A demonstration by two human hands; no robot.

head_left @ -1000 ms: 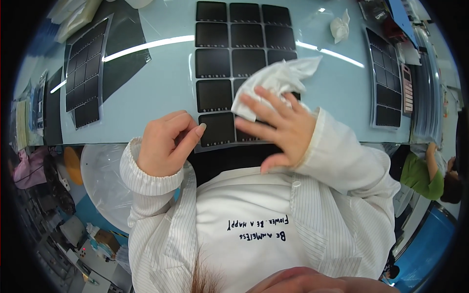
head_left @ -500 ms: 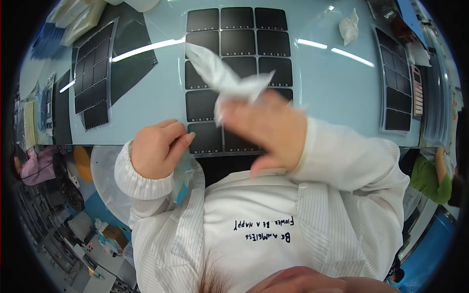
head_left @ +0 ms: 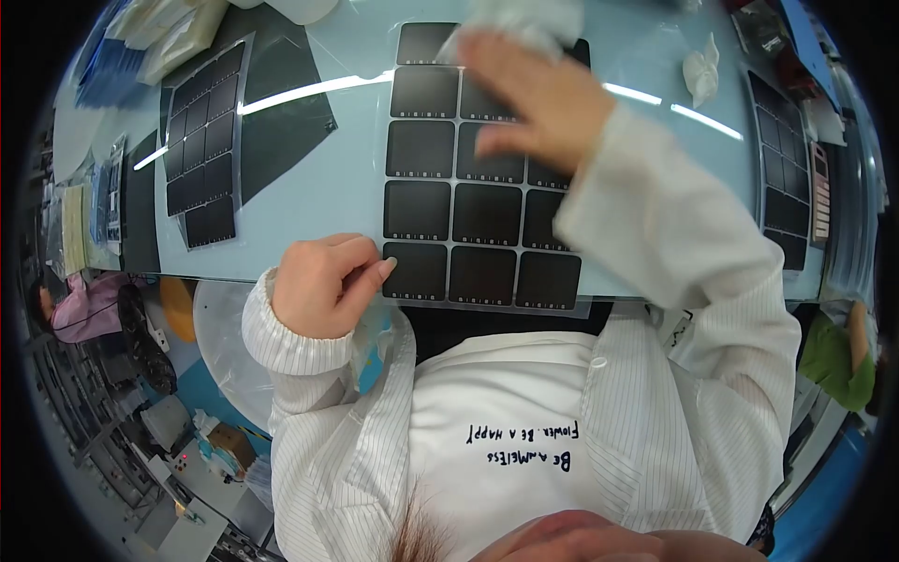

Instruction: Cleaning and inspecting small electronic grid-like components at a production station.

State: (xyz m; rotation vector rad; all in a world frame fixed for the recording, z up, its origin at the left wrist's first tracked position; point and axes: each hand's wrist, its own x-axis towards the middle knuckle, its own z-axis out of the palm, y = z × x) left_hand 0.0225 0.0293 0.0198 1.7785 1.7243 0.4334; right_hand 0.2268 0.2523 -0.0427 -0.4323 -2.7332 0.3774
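Observation:
A clear-edged sheet of black rectangular panels [head_left: 487,214] lies flat on the light table in front of me. Over its far end, my right hand [head_left: 548,98] presses a crumpled white wipe [head_left: 524,23], blurred by motion. The fingers stretch across the wipe and the thumb sticks out to the side. Beside the sheet's near left corner rests my left hand [head_left: 328,281], its fingers curled in. That thumb tip touches the sheet's edge; what the curled fingers hold, if anything, is hidden.
Similar panel sheets lie at left [head_left: 208,140] and right [head_left: 779,169]. A dark sheet [head_left: 281,131] lies beside the left one. Another crumpled white wipe [head_left: 700,70] sits at the far right. Stacked plastic packs [head_left: 154,47] stand far left. A person's green sleeve [head_left: 833,361] shows at right.
My right hand has moved away from me, carrying the wipe from the sheet's middle to its far end. My left hand stays by the near left corner. The whole view has shifted slightly.

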